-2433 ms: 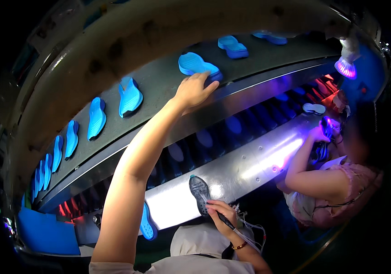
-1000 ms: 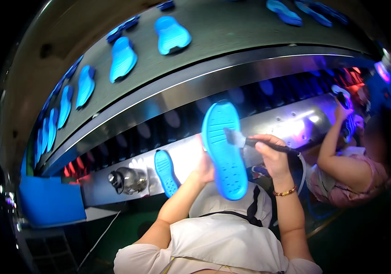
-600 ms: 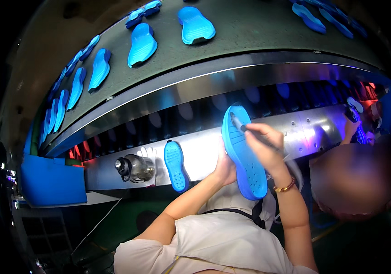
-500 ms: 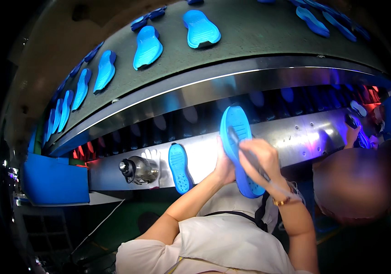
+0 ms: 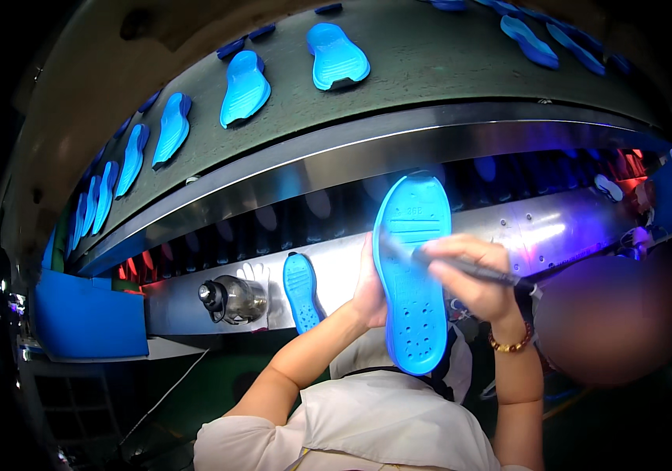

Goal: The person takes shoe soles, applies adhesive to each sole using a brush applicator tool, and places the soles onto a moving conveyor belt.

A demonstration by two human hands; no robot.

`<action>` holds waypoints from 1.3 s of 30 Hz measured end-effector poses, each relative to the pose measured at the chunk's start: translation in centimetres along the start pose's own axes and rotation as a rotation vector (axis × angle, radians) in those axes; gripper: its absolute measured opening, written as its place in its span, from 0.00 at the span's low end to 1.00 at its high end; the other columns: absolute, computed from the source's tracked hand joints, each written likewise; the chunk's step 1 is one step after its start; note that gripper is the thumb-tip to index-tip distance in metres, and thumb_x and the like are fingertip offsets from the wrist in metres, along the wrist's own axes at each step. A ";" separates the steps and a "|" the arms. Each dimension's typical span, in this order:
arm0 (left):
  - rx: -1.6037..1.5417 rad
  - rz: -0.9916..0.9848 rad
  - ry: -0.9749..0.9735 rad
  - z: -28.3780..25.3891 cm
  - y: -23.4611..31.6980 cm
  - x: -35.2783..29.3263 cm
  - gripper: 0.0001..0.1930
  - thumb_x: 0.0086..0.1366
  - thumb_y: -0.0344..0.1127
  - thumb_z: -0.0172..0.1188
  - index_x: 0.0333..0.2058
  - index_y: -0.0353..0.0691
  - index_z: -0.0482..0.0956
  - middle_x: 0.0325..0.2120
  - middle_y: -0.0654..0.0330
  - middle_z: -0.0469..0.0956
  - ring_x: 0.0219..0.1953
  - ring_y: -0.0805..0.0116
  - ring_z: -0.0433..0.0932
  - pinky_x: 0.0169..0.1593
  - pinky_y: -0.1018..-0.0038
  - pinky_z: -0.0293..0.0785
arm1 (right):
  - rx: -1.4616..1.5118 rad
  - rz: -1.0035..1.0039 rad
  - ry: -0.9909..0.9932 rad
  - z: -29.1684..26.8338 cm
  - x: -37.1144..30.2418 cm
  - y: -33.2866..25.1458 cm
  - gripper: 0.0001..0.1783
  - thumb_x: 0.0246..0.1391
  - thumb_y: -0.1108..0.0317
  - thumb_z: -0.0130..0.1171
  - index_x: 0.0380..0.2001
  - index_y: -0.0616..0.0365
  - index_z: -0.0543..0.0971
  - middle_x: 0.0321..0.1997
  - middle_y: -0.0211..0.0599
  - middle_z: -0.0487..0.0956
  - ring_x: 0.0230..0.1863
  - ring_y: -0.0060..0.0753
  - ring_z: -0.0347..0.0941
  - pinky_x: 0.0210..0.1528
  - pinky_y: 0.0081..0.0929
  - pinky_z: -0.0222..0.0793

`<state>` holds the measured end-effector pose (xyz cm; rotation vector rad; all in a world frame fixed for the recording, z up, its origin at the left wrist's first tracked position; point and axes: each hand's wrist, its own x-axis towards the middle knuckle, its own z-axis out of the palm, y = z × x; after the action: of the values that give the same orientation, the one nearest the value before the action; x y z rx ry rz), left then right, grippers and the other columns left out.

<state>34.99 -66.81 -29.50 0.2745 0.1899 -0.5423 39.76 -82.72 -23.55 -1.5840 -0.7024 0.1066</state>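
A bright blue shoe sole (image 5: pixel 417 302) stands nearly upright before me, its ridged and perforated face towards me. My left hand (image 5: pixel 370 289) grips it by its left edge, with the fingers partly hidden behind it. Between the fingers of my right hand (image 5: pixel 477 271) is a brush with a dark handle (image 5: pixel 497 275). Its pale tip, smeared by motion, lies against or just over the upper part of the sole; contact is hard to tell. A second blue sole (image 5: pixel 301 292) rests on the metal ledge, left of my left hand.
A dark conveyor belt (image 5: pixel 289 102) carrying several blue soles runs across the far side behind a metal rail (image 5: pixel 336 153). A flask (image 5: pixel 234 300) and a white glove (image 5: pixel 256 275) are on the ledge (image 5: pixel 187 302). Close at right is another person's head (image 5: pixel 610 314).
The held sole has turned its face more fully towards me. My right hand has shifted right, and the brush handle now points out to the right. The belt's soles sit slightly further left.
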 end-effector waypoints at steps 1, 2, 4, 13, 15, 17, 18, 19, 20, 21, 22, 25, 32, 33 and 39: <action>-0.046 0.051 0.057 0.4 0.0 -0.1 0.47 0.49 0.77 0.28 0.54 0.41 0.61 0.47 0.49 0.68 0.47 0.53 0.69 0.52 0.57 0.64 | 0.043 -0.033 -0.103 0.2 -0.3 -0.5 0.10 0.39 0.77 0.60 0.30 0.65 0.78 0.33 0.45 0.78 0.33 0.31 0.75 0.38 0.24 0.69; 0.136 0.099 0.088 0.6 0.4 -0.4 0.46 0.50 0.76 0.29 0.55 0.43 0.59 0.51 0.52 0.65 0.49 0.55 0.67 0.53 0.59 0.64 | 0.132 -0.006 -0.177 -0.1 -0.5 -0.7 0.10 0.39 0.77 0.60 0.31 0.65 0.78 0.33 0.45 0.78 0.33 0.31 0.75 0.39 0.24 0.69; 0.095 0.094 0.158 1.0 0.4 -0.4 0.46 0.51 0.76 0.27 0.56 0.43 0.57 0.51 0.51 0.64 0.50 0.56 0.67 0.53 0.59 0.64 | 0.442 0.227 -0.182 -1.0 -1.0 -1.6 0.11 0.40 0.77 0.59 0.32 0.67 0.78 0.33 0.43 0.78 0.34 0.30 0.75 0.38 0.24 0.70; 0.231 0.291 -0.136 0.5 0.3 0.5 0.48 0.52 0.74 0.17 0.53 0.37 0.60 0.45 0.50 0.69 0.43 0.56 0.72 0.49 0.62 0.68 | 0.312 0.070 -0.215 -1.6 -1.6 -1.0 0.11 0.37 0.77 0.60 0.30 0.64 0.79 0.33 0.44 0.78 0.35 0.36 0.75 0.42 0.26 0.69; 0.244 0.450 0.287 2.5 -0.2 0.9 0.50 0.51 0.75 0.17 0.53 0.37 0.61 0.42 0.48 0.71 0.41 0.54 0.73 0.47 0.62 0.69 | 0.125 0.108 -0.038 -1.7 -1.2 -0.6 0.11 0.37 0.77 0.60 0.29 0.64 0.79 0.32 0.44 0.78 0.35 0.36 0.75 0.43 0.28 0.69; 0.273 0.351 0.140 2.2 0.5 0.9 0.52 0.48 0.78 0.16 0.51 0.36 0.62 0.37 0.46 0.72 0.38 0.54 0.73 0.45 0.62 0.70 | 0.010 -0.054 -0.183 -1.8 -1.0 -0.5 0.11 0.36 0.78 0.60 0.29 0.64 0.79 0.32 0.44 0.78 0.35 0.36 0.75 0.46 0.31 0.67; 0.240 0.373 0.046 2.2 0.8 1.0 0.53 0.47 0.78 0.16 0.50 0.35 0.63 0.35 0.46 0.73 0.37 0.54 0.73 0.43 0.62 0.70 | 0.072 -0.069 -0.268 -2.1 -1.1 -0.9 0.11 0.35 0.78 0.60 0.28 0.64 0.79 0.32 0.44 0.78 0.35 0.35 0.75 0.46 0.31 0.67; 0.199 0.392 -0.044 2.2 0.7 1.0 0.53 0.45 0.79 0.16 0.49 0.35 0.64 0.33 0.46 0.73 0.35 0.54 0.73 0.42 0.62 0.70 | 0.136 -0.077 -0.355 -2.5 -1.5 -1.3 0.11 0.35 0.78 0.60 0.28 0.64 0.79 0.32 0.44 0.78 0.36 0.35 0.75 0.46 0.30 0.67; 0.224 0.393 -0.013 2.3 0.7 1.0 0.54 0.44 0.80 0.17 0.47 0.34 0.64 0.33 0.47 0.73 0.34 0.54 0.73 0.40 0.61 0.70 | 0.128 -0.083 -0.356 -2.5 -1.7 -1.4 0.11 0.34 0.78 0.60 0.28 0.65 0.78 0.32 0.44 0.79 0.36 0.36 0.75 0.45 0.29 0.67; 0.220 0.388 -0.010 2.5 0.7 1.0 0.54 0.44 0.80 0.17 0.47 0.34 0.64 0.33 0.47 0.73 0.34 0.54 0.73 0.40 0.61 0.70 | 0.223 0.082 -0.108 -2.4 -1.9 -1.5 0.11 0.34 0.78 0.61 0.28 0.64 0.79 0.32 0.43 0.79 0.36 0.36 0.75 0.43 0.29 0.68; 0.189 0.416 0.005 2.8 1.0 1.2 0.55 0.43 0.81 0.17 0.47 0.34 0.64 0.33 0.46 0.72 0.34 0.54 0.73 0.40 0.61 0.71 | 0.057 0.028 -0.081 -2.5 -1.7 -1.1 0.11 0.34 0.78 0.61 0.28 0.63 0.79 0.32 0.42 0.79 0.36 0.37 0.75 0.43 0.28 0.68; 0.167 0.484 0.020 2.2 2.3 1.9 0.56 0.42 0.82 0.17 0.47 0.32 0.63 0.34 0.44 0.72 0.34 0.53 0.74 0.39 0.59 0.71 | -0.116 -0.129 -0.242 -2.0 -1.9 -1.3 0.11 0.34 0.77 0.62 0.28 0.62 0.79 0.30 0.41 0.79 0.36 0.37 0.76 0.42 0.30 0.68; 0.184 0.630 0.042 2.4 3.7 2.2 0.55 0.44 0.80 0.16 0.49 0.32 0.61 0.35 0.42 0.72 0.35 0.51 0.74 0.39 0.59 0.72 | -0.003 0.049 -0.026 -3.2 -2.9 0.6 0.11 0.34 0.79 0.61 0.28 0.64 0.78 0.33 0.42 0.78 0.38 0.38 0.75 0.44 0.30 0.69; 0.182 0.631 0.043 2.4 3.7 2.2 0.55 0.44 0.80 0.16 0.49 0.32 0.61 0.35 0.42 0.72 0.35 0.51 0.74 0.39 0.59 0.72 | -0.089 -0.061 -0.221 -2.6 -3.0 0.3 0.11 0.34 0.79 0.62 0.28 0.64 0.78 0.32 0.41 0.79 0.37 0.38 0.75 0.43 0.30 0.69; 0.266 0.546 -0.034 3.7 4.7 2.0 0.54 0.45 0.79 0.17 0.50 0.33 0.61 0.36 0.42 0.72 0.36 0.51 0.74 0.40 0.59 0.72 | 0.268 0.131 -0.072 -3.3 -4.0 2.4 0.11 0.37 0.81 0.59 0.30 0.68 0.77 0.35 0.44 0.78 0.42 0.36 0.71 0.47 0.29 0.66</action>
<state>39.59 -65.01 -25.50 0.5546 0.0042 -0.0272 38.94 -87.46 -26.58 -1.3722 -0.6117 0.3422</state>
